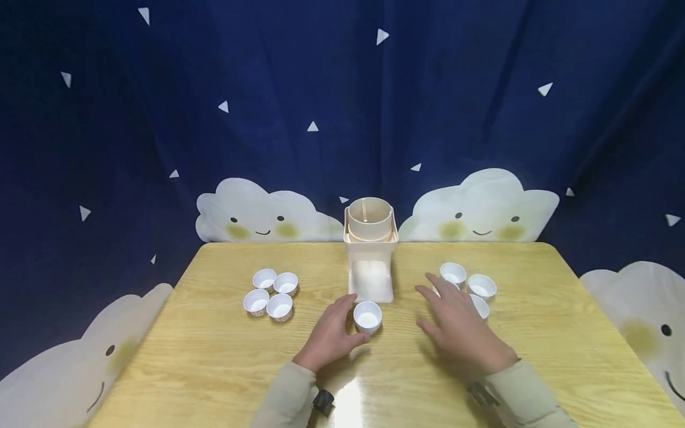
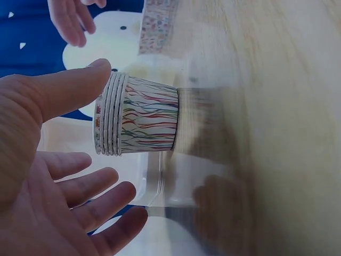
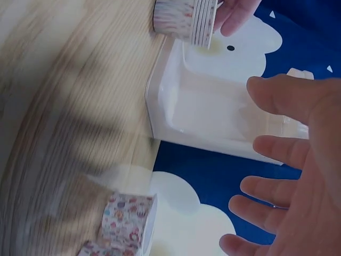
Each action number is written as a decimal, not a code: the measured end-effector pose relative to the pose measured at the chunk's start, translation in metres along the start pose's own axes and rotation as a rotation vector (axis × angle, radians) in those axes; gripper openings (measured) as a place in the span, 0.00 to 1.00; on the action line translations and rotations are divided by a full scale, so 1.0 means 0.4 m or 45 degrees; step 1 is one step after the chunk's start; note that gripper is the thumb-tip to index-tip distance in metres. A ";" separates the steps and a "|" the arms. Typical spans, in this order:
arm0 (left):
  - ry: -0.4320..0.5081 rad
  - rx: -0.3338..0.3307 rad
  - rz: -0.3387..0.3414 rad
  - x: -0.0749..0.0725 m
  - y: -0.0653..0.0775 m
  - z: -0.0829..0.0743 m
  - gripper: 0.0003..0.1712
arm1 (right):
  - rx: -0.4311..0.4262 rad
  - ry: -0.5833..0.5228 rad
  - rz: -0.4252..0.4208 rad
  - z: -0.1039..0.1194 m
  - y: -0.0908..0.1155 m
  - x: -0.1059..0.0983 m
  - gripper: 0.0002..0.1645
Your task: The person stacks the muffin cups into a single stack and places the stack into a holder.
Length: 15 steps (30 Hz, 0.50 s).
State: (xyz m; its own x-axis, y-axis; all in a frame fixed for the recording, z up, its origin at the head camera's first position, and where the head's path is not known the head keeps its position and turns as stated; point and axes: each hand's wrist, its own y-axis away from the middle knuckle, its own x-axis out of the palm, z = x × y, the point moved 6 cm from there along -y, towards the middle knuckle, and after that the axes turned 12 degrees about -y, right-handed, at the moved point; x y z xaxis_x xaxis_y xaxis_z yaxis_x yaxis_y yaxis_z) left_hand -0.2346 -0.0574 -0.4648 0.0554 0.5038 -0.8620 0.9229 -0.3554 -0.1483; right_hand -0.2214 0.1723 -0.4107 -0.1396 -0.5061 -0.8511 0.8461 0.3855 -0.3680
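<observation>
Thumb and fingers of the left hand (image 1: 336,333) loosely spread around the left side of the stack of nested paper cups (image 1: 367,319); no closed hold visible, and contact between thumb and rims hard to tell in the left wrist view. Left palm turned inward, forearm slanting in from the lower left. Right hand (image 1: 464,326) raised above the table, fingers spread and thumb apart, palm bare and holding nothing; forearm angled in from the lower right.

For a sound hold, judging from this pose: close left thumb and fingertips evenly below the stacked rims, squeezing gently, since thin paper would probably dent. Best to keep the stack upright and flat on its base, so as not to tip it or fan the rims apart. Keep the right hand high while crossing inward, to avoid knocking the right-hand cups (image 1: 482,286), partly hidden beneath it.

Just beyond the stack, a cream stand (image 1: 371,282) with a round container (image 1: 370,229) at its top. To the left, well apart from the left hand, four white-lined cups (image 1: 280,307) close together on the wooden table (image 1: 187,356). Behind everything, a dark blue curtain (image 1: 299,59) with white triangles and smiling clouds.
</observation>
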 end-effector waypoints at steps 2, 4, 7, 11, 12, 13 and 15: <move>0.005 -0.009 0.011 0.005 0.000 0.000 0.49 | 0.007 0.001 0.003 -0.007 0.003 -0.006 0.35; 0.008 -0.015 0.016 0.010 -0.001 0.001 0.49 | 0.011 0.004 0.012 -0.013 0.007 -0.012 0.36; 0.025 -0.018 0.019 0.021 -0.007 0.003 0.49 | 0.012 0.023 0.019 -0.021 0.014 -0.020 0.36; 0.061 -0.018 0.038 0.039 -0.015 0.002 0.49 | -0.022 0.046 0.009 -0.030 0.022 -0.027 0.35; 0.065 -0.020 0.043 0.042 -0.016 0.002 0.49 | -0.029 0.043 0.007 -0.032 0.024 -0.029 0.35; 0.070 -0.020 0.045 0.044 -0.017 0.001 0.49 | -0.028 0.037 0.009 -0.034 0.025 -0.030 0.35; 0.076 -0.019 0.042 0.043 -0.018 -0.001 0.49 | -0.022 0.024 0.011 -0.040 0.026 -0.032 0.35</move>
State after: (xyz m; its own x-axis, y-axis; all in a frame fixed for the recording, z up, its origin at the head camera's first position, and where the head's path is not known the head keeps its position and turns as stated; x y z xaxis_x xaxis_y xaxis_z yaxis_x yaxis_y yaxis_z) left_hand -0.2400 -0.0458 -0.4785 0.1078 0.5383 -0.8358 0.9259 -0.3606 -0.1128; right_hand -0.2190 0.1953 -0.4095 -0.1419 -0.4881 -0.8612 0.8384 0.4033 -0.3667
